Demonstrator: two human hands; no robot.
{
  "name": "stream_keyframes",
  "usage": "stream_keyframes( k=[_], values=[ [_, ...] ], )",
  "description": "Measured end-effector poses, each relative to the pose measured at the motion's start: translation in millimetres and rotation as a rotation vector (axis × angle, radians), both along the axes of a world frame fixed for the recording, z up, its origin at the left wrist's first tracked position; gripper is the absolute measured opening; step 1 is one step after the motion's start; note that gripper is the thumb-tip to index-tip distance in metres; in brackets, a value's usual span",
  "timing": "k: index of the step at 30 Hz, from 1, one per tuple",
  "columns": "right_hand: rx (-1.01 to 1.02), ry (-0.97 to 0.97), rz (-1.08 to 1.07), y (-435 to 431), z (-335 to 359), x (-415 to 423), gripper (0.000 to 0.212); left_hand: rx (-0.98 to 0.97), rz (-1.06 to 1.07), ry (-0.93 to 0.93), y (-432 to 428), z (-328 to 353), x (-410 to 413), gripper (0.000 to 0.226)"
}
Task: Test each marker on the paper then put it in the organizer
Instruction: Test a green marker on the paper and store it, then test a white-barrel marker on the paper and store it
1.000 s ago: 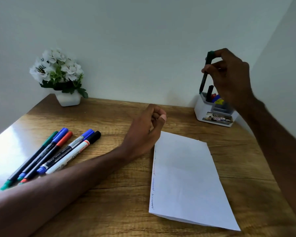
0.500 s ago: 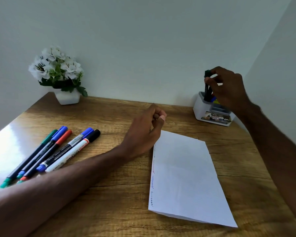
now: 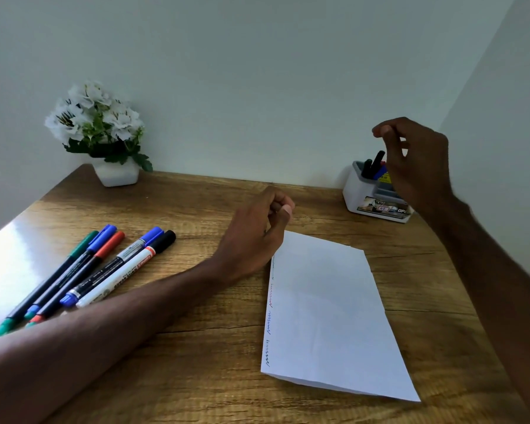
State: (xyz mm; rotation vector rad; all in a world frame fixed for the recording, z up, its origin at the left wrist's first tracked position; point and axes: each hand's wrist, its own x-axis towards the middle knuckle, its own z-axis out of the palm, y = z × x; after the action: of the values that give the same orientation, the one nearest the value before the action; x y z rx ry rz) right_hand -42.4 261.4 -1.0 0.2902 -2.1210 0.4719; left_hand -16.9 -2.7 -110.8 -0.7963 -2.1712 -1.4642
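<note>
The right hand [image 3: 416, 160] hovers at 2 o'clock, just above the white organizer [image 3: 361, 194]. Its grip is slack and empty, with thumb and forefinger apart and the other fingers loosely bent. It hides the organizer's right side. In the organizer's back compartment two black markers [image 3: 377, 160] stand nearly upright, caps up, leaning slightly toward 1 o'clock. A blue and a red one beside them are mostly hidden behind the hand.

The left hand [image 3: 257, 237] sits at the centre of the bench [image 3: 196, 362], its grip curled into a loose fist that holds nothing. It rests on the far left corner of the paper [image 3: 328, 313]. The paper lies flat with its long axis running from 11 to 5 o'clock. Short scribbles [image 3: 270, 332] in several colours run down its left edge.

At 9 o'clock five markers lie side by side on the bench, long axes running from 7 to 1 o'clock, caps toward 1 o'clock:
- green marker [image 3: 83, 244]
- blue marker [image 3: 106, 232]
- red marker [image 3: 115, 240]
- blue-capped marker [image 3: 150, 234]
- white-barrelled marker with a black cap [image 3: 126, 270]

The left forearm crosses in front of their near ends. A white pot of white flowers [image 3: 117, 175] stands at 11 o'clock against the wall.
</note>
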Motion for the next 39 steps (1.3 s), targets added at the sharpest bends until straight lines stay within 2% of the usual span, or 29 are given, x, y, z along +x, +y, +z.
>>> stream_keyframes(
  k=[4, 6, 13, 16, 18, 22, 25, 29, 31, 34, 39],
  values=[
    [-0.025, 0.082, 0.014, -25.4, -11.2, 26.7, 0.029, -0.013, 0.000, -0.008, 0.6, -0.2, -0.3, 0.009],
    [-0.009, 0.059, 0.053, -47.4, -22.2, 43.2, 0.025, -0.016, -0.001, -0.012, 1.0, 0.3, 0.1, 0.009],
    [0.190, -0.335, 0.359, -105.5, -61.5, 83.0, 0.026, 0.003, 0.037, 0.012, -0.8, 2.6, 3.6, 0.009],
    [0.236, -0.429, 0.401, -111.8, -72.8, 83.3, 0.024, -0.016, 0.072, 0.010, -4.4, 4.7, 4.8, 0.010],
    [0.245, -0.462, 0.388, -111.0, -75.2, 80.9, 0.023, -0.155, 0.100, 0.012, -9.4, 12.3, 3.7, 0.010],
    [0.279, -0.534, 0.369, -107.2, -76.1, 81.4, 0.011, -0.684, 0.278, 0.038, -27.0, 54.8, 0.9, 0.014],
    [0.292, -0.571, 0.384, -109.9, -77.6, 81.9, 0.010, -1.056, 0.395, -0.063, -46.4, 88.1, 7.9, 0.018],
    [0.285, -0.580, 0.416, -111.1, -81.8, 79.4, 0.009, -1.431, 0.564, -0.298, -70.7, 104.1, 12.6, 0.053],
    [0.288, -0.583, 0.408, -110.7, -83.5, 78.8, 0.009, -1.536, 0.626, -0.395, -77.7, 104.0, 12.4, 0.062],
    [0.286, -0.597, 0.396, -110.1, -84.1, 77.7, 0.010, -1.587, 0.558, -0.469, -79.0, 101.4, 9.9, 0.040],
    [0.307, -0.604, 0.390, -109.6, -84.9, 76.1, 0.011, -1.582, 0.419, -0.650, -71.9, 94.9, 2.6, 0.021]
  ],
)
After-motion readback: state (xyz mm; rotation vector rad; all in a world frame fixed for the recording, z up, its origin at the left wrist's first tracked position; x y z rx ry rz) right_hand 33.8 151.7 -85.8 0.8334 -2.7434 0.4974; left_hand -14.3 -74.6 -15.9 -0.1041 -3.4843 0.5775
